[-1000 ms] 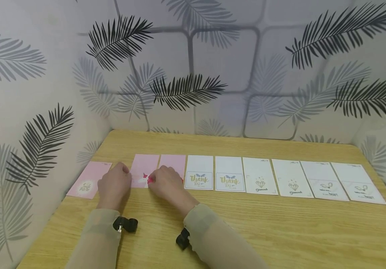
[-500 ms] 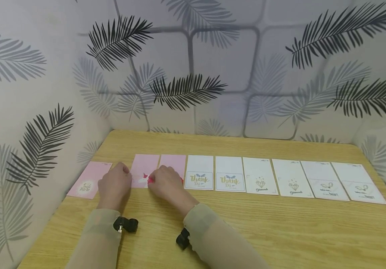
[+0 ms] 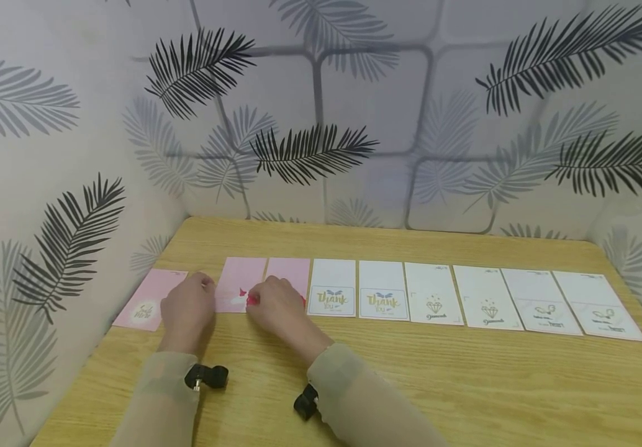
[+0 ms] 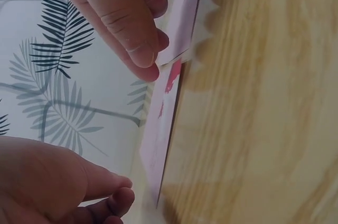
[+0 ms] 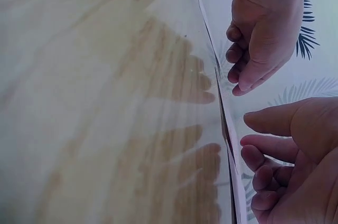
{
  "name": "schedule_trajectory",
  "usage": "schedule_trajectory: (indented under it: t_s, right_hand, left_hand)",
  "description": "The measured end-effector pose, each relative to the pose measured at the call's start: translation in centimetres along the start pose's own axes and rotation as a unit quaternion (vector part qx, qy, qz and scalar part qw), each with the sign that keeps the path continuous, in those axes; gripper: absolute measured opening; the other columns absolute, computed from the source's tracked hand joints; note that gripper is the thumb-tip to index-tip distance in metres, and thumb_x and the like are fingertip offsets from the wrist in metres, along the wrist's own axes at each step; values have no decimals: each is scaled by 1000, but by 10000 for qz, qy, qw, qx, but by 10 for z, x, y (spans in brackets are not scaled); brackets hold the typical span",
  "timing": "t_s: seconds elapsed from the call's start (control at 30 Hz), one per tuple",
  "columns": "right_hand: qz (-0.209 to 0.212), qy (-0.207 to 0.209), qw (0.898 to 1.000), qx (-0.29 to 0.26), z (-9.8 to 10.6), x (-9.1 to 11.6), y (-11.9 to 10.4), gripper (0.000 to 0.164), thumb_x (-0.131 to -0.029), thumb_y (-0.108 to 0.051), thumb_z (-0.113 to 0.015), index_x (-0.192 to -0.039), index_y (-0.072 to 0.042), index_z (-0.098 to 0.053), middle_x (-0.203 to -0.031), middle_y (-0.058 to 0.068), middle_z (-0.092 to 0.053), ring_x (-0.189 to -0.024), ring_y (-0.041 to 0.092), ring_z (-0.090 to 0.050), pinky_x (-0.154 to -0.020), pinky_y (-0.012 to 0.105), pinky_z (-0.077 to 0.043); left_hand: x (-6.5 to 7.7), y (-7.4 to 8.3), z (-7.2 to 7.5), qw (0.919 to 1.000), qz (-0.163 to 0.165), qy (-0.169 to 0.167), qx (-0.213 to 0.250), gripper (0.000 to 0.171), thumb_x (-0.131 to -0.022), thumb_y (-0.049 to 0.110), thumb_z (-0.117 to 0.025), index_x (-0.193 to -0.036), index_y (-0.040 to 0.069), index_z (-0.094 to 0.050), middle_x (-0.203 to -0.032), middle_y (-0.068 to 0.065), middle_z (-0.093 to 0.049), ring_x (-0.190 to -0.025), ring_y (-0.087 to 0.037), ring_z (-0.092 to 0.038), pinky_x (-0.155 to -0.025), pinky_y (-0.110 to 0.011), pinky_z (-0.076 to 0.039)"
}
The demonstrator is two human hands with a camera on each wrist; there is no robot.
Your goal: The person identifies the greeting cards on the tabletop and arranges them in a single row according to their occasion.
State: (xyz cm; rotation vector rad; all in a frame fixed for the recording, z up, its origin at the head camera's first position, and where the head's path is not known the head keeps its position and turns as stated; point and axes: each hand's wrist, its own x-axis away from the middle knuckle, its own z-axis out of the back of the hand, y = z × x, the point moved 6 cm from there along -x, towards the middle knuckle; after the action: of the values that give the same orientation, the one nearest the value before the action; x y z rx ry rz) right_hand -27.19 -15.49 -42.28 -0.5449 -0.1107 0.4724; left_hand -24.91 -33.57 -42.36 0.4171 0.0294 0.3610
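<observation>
My left hand (image 3: 189,307) hovers between the leftmost pink card (image 3: 144,301) and a second pink card (image 3: 239,276). In the left wrist view, this hand's thumb and forefinger (image 4: 119,187) nearly meet, with nothing seen between them, beside the second card's edge. My right hand (image 3: 277,305) is over the seam between the second card and a third pink card (image 3: 292,270), covering their lower parts and some red print. From the right wrist view, the right thumb (image 5: 269,121) and forefinger stand apart and the other fingers curl loosely; no card is in them.
Rightward the row goes on with two white "Thank You" cards (image 3: 333,273), two diamond cards (image 3: 433,282) and two cards with a leafy print (image 3: 544,310). All lie flat on the wooden table (image 3: 466,385). Leaf-patterned walls (image 3: 354,186) bound the back and sides.
My left hand has shifted slightly left and down, off the second pink card's edge, uncovering more of it. The right hand stays nearly in place. The cards look unmoved.
</observation>
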Motion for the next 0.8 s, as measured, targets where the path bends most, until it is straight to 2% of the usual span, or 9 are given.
schedule_trajectory:
  t_s: [0.2,0.43,0.6,0.7,0.8]
  right_hand:
    - [4,-31,9998,-171,1,3,-4,25,-98,-20,-77,-121,-15,-87,-109,1,-72,-93,20,-56,-77,30,-46]
    - [-74,-186,9989,-416,-4,5,-8,35,-101,-25,-78,-134,-15,-81,-96,-4,-65,-89,17,-54,-76,30,-45]
    - [15,-238,9976,-647,-4,7,-13,38,-102,-24,-77,-139,-14,-78,-103,-3,-73,-90,14,-61,-81,30,-52]
    - [-21,-326,9965,-767,-5,9,-15,40,-104,-24,-75,-142,-14,-76,-112,-2,-76,-95,12,-65,-86,30,-55]
    - [-77,-411,9951,-900,-7,10,-16,39,-104,-25,-75,-142,-15,-75,-114,-3,-76,-96,11,-65,-87,30,-55]
  left_hand:
    - [7,-7,13,9993,-49,350,150,44,-113,21,-40,-142,0,-65,-136,-29,-70,-123,-55,-64,-99,-68,-45]
    - [15,-24,24,9973,-33,662,316,47,-113,20,-42,-151,-1,-60,-139,-36,-60,-125,-62,-54,-100,-74,-42]
    - [12,-42,30,9978,104,635,172,49,-113,20,-41,-153,-4,-55,-142,-39,-57,-129,-63,-53,-102,-75,-43]
    - [10,-51,34,9980,67,621,67,48,-113,19,-40,-151,-8,-54,-144,-40,-56,-131,-61,-53,-103,-73,-44]
    - [8,-62,36,9984,75,555,34,48,-114,17,-40,-151,-11,-51,-147,-41,-53,-134,-62,-51,-105,-73,-44]
